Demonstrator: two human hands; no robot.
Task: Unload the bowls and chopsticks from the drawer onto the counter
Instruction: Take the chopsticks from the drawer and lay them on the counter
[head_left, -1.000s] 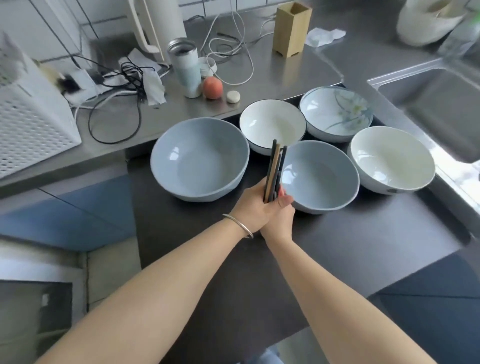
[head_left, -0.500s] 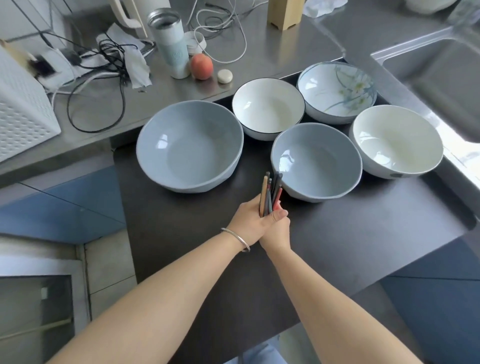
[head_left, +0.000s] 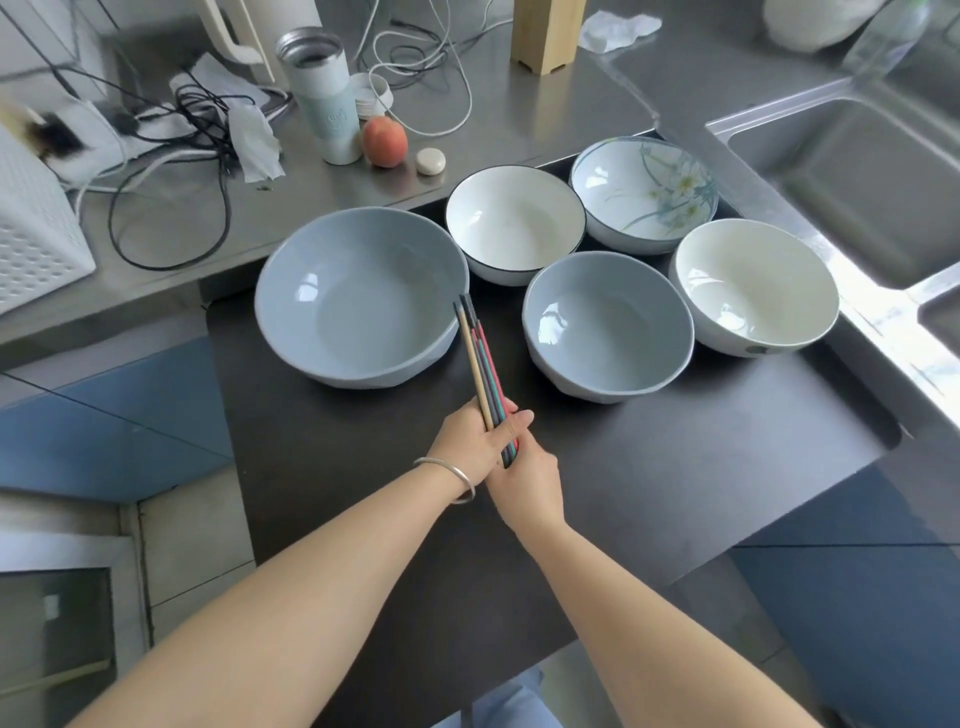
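Daylight pours in from my right, glaring white off the steel sink rim (head_left: 883, 332) and glinting inside the bowls (head_left: 550, 325). Shadows stay soft beneath them. The wide lens bends the surface (head_left: 182, 218) at its edges, and the far left corner smears into blur.

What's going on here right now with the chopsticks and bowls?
A person holds a bundle of chopsticks in both hands, the left hand and right hand closed around its lower end, above the open dark drawer. Five bowls sit in the drawer, including the large blue bowl. Nothing from the drawer has reached the steel counter yet.
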